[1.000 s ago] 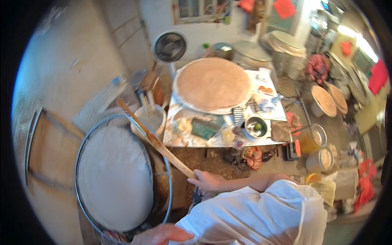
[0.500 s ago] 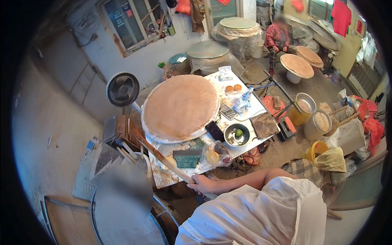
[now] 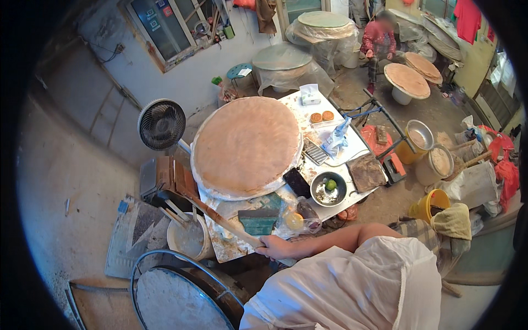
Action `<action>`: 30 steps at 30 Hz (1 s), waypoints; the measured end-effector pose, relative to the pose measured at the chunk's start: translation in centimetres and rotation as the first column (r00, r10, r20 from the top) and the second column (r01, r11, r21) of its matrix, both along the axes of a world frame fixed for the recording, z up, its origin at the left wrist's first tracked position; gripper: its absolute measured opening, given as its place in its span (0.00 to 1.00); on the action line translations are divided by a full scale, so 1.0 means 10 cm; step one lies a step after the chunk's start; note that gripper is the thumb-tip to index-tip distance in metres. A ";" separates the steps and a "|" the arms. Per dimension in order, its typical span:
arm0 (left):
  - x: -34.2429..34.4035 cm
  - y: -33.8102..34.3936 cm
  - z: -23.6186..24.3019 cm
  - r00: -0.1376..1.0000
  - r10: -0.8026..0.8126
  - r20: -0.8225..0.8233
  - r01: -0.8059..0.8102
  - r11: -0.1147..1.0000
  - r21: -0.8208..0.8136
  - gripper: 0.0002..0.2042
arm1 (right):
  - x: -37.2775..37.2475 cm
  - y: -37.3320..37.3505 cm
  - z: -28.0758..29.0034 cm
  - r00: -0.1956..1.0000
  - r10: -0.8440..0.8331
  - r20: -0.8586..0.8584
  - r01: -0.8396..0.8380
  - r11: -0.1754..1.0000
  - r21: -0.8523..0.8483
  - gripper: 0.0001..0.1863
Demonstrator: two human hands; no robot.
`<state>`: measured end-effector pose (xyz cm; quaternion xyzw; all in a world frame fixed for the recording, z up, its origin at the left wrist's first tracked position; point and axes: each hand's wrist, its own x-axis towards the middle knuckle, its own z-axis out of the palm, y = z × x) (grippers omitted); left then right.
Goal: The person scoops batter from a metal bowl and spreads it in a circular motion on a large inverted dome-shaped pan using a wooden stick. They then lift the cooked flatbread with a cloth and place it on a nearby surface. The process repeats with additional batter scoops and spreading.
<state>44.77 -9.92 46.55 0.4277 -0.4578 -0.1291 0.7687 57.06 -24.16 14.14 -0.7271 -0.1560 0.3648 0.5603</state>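
Observation:
My right hand (image 3: 275, 247) is closed round the near end of a long wooden stick (image 3: 225, 221). The bare forearm crosses in front of my white clothing from the right. Slightly curved, the stick slants away to the left past the table corner, its far part near the lower left edge of a big round disc (image 3: 247, 146). This disc has a smooth tan top and a whitish rim, and it lies on a white table (image 3: 360, 148). Close beyond my hand are a green flat block (image 3: 258, 221) and a clear bag (image 3: 297, 219) with round items. My left hand is not visible.
On the table are a black phone (image 3: 297, 182), a metal bowl (image 3: 329, 189) and a tissue box (image 3: 310, 94). A fan (image 3: 161, 124) and a bucket (image 3: 190, 239) stand left. Yellow buckets (image 3: 416, 143) stand right. A seated person (image 3: 378, 41) is beside tan discs at the back.
The view has shifted slightly, and the bucket and round metal-framed piece at lower left show more clearly. My right hand keeps its grip on the stick. The seated person's hand has risen.

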 end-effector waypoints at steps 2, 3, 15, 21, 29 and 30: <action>0.06 0.02 -0.04 0.994 -0.096 -0.057 0.096 0.995 -0.001 0.24 | 0.04 0.03 -0.02 0.999 0.035 0.025 -0.035 0.999 -0.017 0.15; 0.10 0.03 -0.05 0.986 -0.144 -0.081 0.144 0.990 -0.001 0.26 | 0.08 0.04 0.00 0.998 0.050 0.025 -0.050 0.999 -0.016 0.15; -0.14 -0.66 -0.02 0.562 0.816 -0.133 -0.823 0.568 0.006 0.13 | 0.20 0.12 -0.05 0.992 0.111 0.057 -0.108 0.993 -0.048 0.16; -0.26 -0.86 0.02 0.238 0.952 -0.192 -0.926 0.282 0.251 0.10 | 0.21 0.09 0.00 0.993 0.114 -0.007 -0.114 0.992 -0.049 0.17; -0.12 -0.82 -0.04 0.365 0.925 -0.105 -0.924 0.373 0.079 0.11 | 0.27 0.06 0.06 0.991 0.137 -0.013 -0.137 0.988 -0.070 0.17; -0.07 -0.78 -0.05 0.418 0.906 -0.072 -0.907 0.421 0.034 0.11 | 0.27 0.06 0.04 0.991 0.135 0.010 -0.134 0.988 -0.072 0.17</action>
